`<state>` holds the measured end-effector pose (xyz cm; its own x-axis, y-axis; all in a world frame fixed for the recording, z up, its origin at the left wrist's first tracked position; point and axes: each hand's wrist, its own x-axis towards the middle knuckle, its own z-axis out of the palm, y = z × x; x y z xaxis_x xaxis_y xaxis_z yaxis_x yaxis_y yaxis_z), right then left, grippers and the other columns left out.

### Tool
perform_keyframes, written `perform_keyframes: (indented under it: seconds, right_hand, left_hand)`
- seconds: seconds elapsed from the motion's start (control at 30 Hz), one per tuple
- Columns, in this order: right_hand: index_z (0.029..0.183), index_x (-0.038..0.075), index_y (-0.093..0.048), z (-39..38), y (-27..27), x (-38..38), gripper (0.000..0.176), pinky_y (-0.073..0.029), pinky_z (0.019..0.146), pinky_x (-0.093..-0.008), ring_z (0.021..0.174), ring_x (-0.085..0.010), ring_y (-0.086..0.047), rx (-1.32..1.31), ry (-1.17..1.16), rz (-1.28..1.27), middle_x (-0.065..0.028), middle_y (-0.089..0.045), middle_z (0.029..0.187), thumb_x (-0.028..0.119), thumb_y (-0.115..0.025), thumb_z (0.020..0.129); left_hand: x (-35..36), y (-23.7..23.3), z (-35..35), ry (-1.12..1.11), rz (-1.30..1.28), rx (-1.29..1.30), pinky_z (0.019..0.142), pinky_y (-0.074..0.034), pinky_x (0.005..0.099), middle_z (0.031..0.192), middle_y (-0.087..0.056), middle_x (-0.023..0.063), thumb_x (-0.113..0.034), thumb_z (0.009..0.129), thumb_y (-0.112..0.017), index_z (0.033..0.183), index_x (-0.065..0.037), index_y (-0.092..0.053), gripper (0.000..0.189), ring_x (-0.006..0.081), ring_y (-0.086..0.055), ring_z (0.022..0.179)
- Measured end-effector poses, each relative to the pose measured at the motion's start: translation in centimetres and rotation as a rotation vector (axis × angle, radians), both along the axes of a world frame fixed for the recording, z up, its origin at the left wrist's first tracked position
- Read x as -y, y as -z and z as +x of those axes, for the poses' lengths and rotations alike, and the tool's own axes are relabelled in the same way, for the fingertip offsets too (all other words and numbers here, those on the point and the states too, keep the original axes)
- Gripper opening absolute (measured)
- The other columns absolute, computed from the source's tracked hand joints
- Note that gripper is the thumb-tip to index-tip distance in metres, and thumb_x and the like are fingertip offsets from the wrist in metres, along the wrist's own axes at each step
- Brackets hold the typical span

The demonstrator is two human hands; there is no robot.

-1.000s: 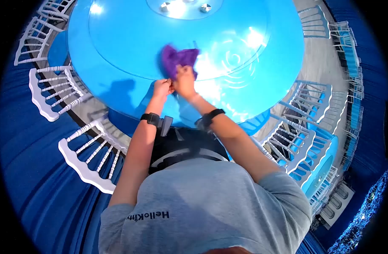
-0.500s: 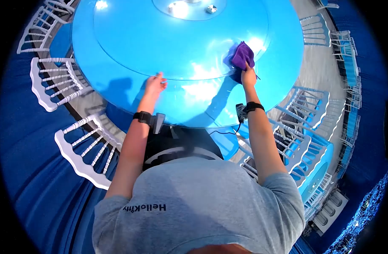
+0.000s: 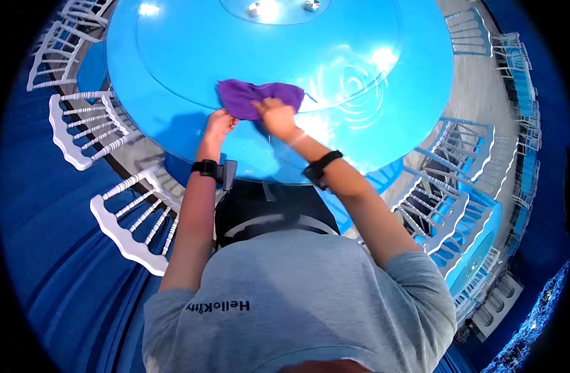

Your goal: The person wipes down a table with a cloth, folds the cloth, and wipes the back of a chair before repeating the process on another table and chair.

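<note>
A purple cloth point(image 3: 241, 96) is spread partly flat over the near part of a round, glossy blue table point(image 3: 191, 62). My right hand point(image 3: 277, 118) is closed on the cloth's near side, right of its middle. At the cloth's lower left corner is my left hand point(image 3: 221, 122), its fingers pinched together at the edge of the fabric. Both wrists carry black straps with small devices.
White chairs point(image 3: 70, 133) stand around the table on the left, and more chairs point(image 3: 468, 149) are on the right. A raised clear disc with metal knobs point(image 3: 311, 5) sits at the table's centre. Blue draped fabric point(image 3: 55, 248) lies at the lower left.
My right hand has moved left across the table with the purple cloth, which is now more spread out. The fingers of my left hand have closed at its corner.
</note>
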<state>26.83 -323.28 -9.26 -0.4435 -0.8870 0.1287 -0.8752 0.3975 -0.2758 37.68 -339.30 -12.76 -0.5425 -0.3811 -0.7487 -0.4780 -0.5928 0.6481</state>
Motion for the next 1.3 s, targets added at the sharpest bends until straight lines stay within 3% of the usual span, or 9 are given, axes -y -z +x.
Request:
perform_keyframes:
  seconds: [0.3,0.37,0.77,0.87,0.93,1.0,1.17,1.23,1.3]
  right_hand:
    - [0.117,0.022,-0.053,-16.6,0.0,-14.6,0.042,-0.048,0.07,-0.0418,0.088,-0.0309,-0.058,0.071,0.868,0.279,-0.0124,-0.058,0.099,0.024,-0.052,0.074]
    - [0.113,0.017,-0.056,-16.1,-0.1,-12.8,0.04,-0.048,0.064,-0.0428,0.08,-0.0309,-0.06,0.066,0.944,0.311,-0.0119,-0.059,0.092,0.027,-0.051,0.074]
    - [0.116,0.014,-0.054,-1.0,-1.0,-1.2,0.054,-0.048,0.058,-0.0361,0.078,-0.0226,-0.055,0.02,0.247,0.051,-0.0053,-0.052,0.081,0.022,-0.066,0.064]
    - [0.119,0.022,-0.05,-3.3,-0.7,-5.2,0.059,-0.047,0.063,-0.0374,0.081,-0.0253,-0.053,-0.005,0.391,0.07,-0.0069,-0.049,0.084,0.014,-0.065,0.063]
    - [0.122,0.024,-0.047,-4.2,-1.1,-7.4,0.06,-0.046,0.066,-0.038,0.083,-0.027,-0.052,0.032,0.53,0.096,-0.0081,-0.047,0.087,0.012,-0.063,0.066]
    - [0.123,0.023,-0.045,-4.7,-1.3,-9.4,0.054,-0.046,0.068,-0.0393,0.086,-0.03,-0.052,0.14,0.695,0.125,-0.0109,-0.047,0.09,0.014,-0.059,0.071]
    - [0.121,-0.001,-0.04,-3.8,5.3,-11.4,0.042,-0.036,0.089,-0.0394,0.105,-0.038,-0.047,0.556,1.166,-0.67,-0.025,-0.049,0.114,0.014,-0.043,0.082]
    - [0.122,-0.005,-0.039,-3.1,12.7,-11.5,0.051,-0.035,0.092,-0.0363,0.101,-0.0345,-0.049,0.695,1.359,-0.75,-0.0218,-0.05,0.113,0.032,-0.043,0.087]
    - [0.102,0.0,-0.053,-1.6,8.5,-8.6,0.042,-0.042,0.078,-0.0311,0.087,-0.0217,-0.053,1.221,1.309,-1.098,-0.0106,-0.055,0.093,0.038,-0.041,0.09]
  left_hand:
    - [4.0,-0.6,1.1,-0.254,-0.05,-0.063,0.045,-0.037,0.021,0.07,-0.057,0.0034,-0.03,0.082,-0.06,0.083,-0.003,-0.058,0.027,0.008,-0.049,0.056]
    - [4.8,0.3,1.8,0.101,-0.306,0.083,0.043,-0.037,0.0211,0.064,-0.057,0.0021,-0.028,0.082,-0.06,0.074,-0.002,-0.06,0.027,0.0075,-0.048,0.051]
    - [-1.8,-0.9,-0.6,0.278,-0.167,0.032,0.041,-0.038,0.0225,0.062,-0.06,0.0052,-0.038,0.081,-0.06,0.072,-0.002,-0.06,0.037,0.0102,-0.053,0.048]
    - [0.3,0.7,0.1,-0.099,-0.066,0.049,0.048,-0.043,0.026,0.076,-0.06,0.0103,-0.041,0.084,-0.055,0.096,-0.001,-0.052,0.041,0.0157,-0.055,0.057]
    - [4.0,1.9,1.1,-0.408,-0.23,-0.026,0.045,-0.047,0.0306,0.071,-0.055,0.0119,-0.033,0.085,-0.056,0.086,0.003,-0.05,0.037,0.0199,-0.057,0.053]
    - [8.3,3.0,2.4,-0.524,-0.3,-0.131,0.059,-0.05,0.0338,0.092,-0.052,0.0143,-0.032,0.084,-0.056,0.123,-0.002,-0.028,0.057,0.0232,-0.058,0.072]
    - [16.2,3.5,3.6,-0.48,-0.258,-0.249,0.074,-0.048,0.0411,0.112,-0.047,0.0195,-0.038,0.086,-0.051,0.137,-0.013,0.004,0.079,0.0296,-0.057,0.089]
    - [16.3,3.4,2.6,-0.523,-0.193,-0.25,0.073,-0.048,0.0404,0.11,-0.048,0.0195,-0.034,0.089,-0.046,0.137,-0.013,0.004,0.073,0.0299,-0.058,0.085]
    - [16.2,3.9,1.5,-0.399,-0.367,-0.26,0.075,-0.048,0.0407,0.111,-0.047,0.0206,-0.028,0.092,-0.042,0.137,-0.015,0.006,0.067,0.0317,-0.059,0.084]
